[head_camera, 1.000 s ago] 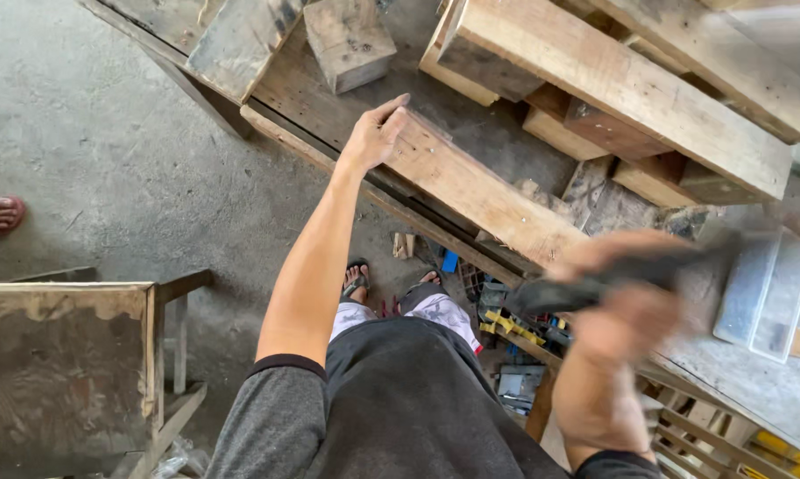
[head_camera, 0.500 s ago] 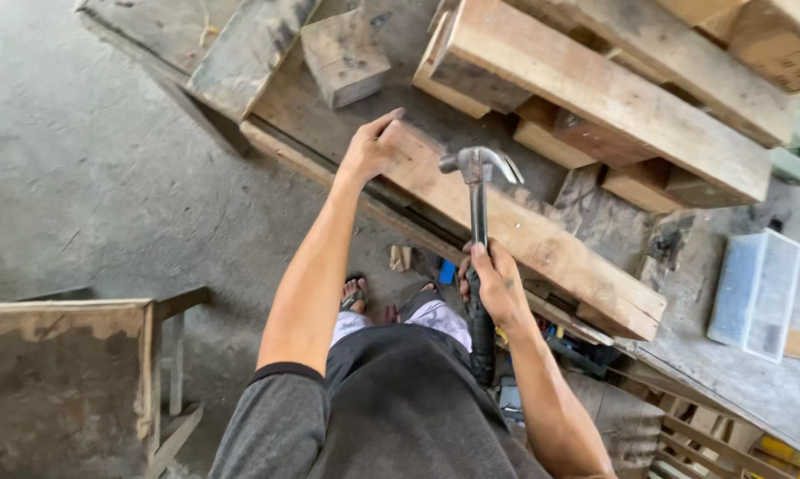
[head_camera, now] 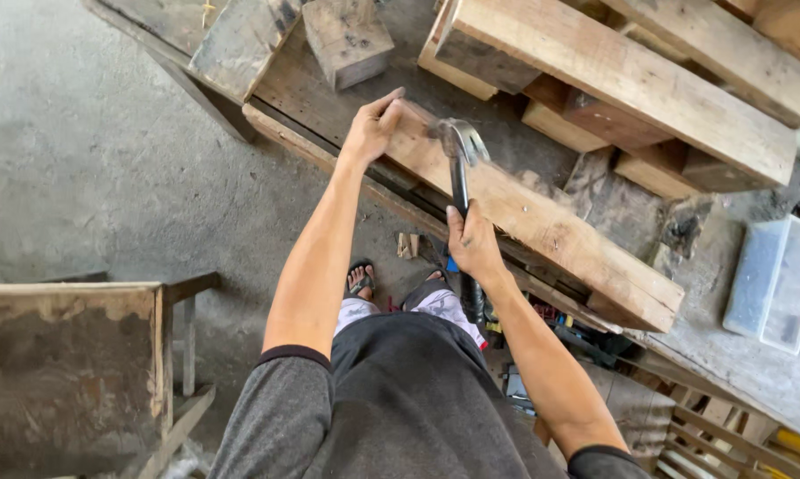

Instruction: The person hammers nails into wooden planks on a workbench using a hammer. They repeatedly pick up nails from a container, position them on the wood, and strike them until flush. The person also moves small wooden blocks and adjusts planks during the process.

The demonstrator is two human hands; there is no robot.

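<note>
The floor (head_camera: pixel 89 160) is grey concrete, rough and dusty. On it lies a big pile of old wooden pallets (head_camera: pixel 630 80) made of thick, worn boards. A small wood block (head_camera: pixel 346 35) sits near the top of the pile. One long plank (head_camera: pixel 542 222) runs slanting across the middle.

The left hand (head_camera: pixel 371 129) rests on the upper end of this plank, with the fingers spread and pressing down on the wood. The right hand (head_camera: pixel 472 244) is wrapped tight around the dark handle of a hammer (head_camera: pixel 460 168). The hammer's shiny metal head is just above the plank, close to the left hand.

A dirty wooden bench (head_camera: pixel 63 355) stands at the lower left. A clear plastic box (head_camera: pixel 777 279) sits on the right. The person's feet in sandals (head_camera: pixel 360 279) stand on the floor below.
</note>
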